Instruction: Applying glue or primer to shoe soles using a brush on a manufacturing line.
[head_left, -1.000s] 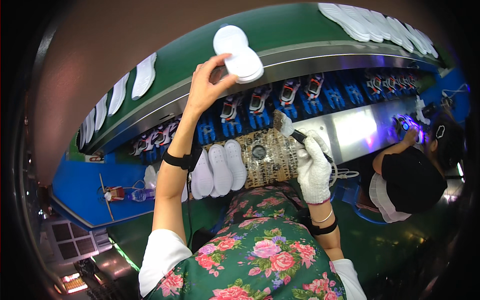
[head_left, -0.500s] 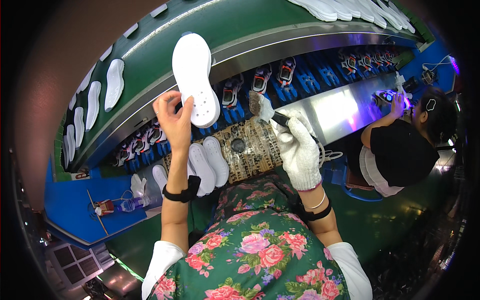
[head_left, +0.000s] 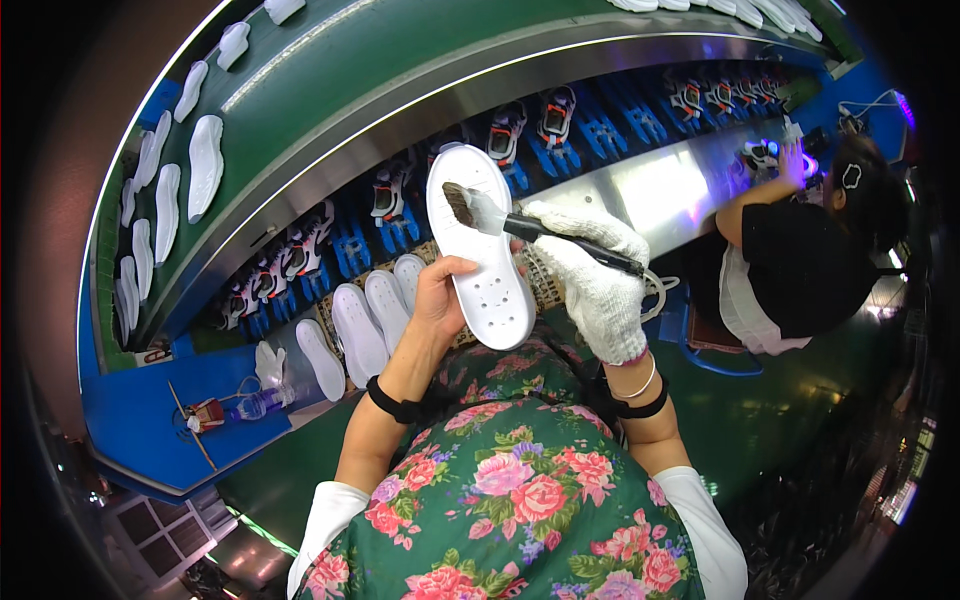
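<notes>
Gripping 1 wht sole (head_left: 484, 252) (L hand (head_left: 443, 297)), 1 brush (head_left: 522, 227) (R hand (head_left: 600, 285)); 4 soles (head_left: 358, 337) by L arm (head_left: 408, 362).

Green belt (head_left: 300, 120) is running beyond left hand (head_left: 443, 297), carrying white soles (head_left: 206, 168). Bench (head_left: 690, 178): more soles (head_left: 358, 335) are lying in a row left of that hand. Blue table (head_left: 125, 400), farther left: bottle (head_left: 262, 404), stick (head_left: 181, 408) are lying there.

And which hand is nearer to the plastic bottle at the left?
The left. The left hand, holding a white sole, is to the right of the bottle; the gloved right hand, holding a brush, is farther right.
</notes>
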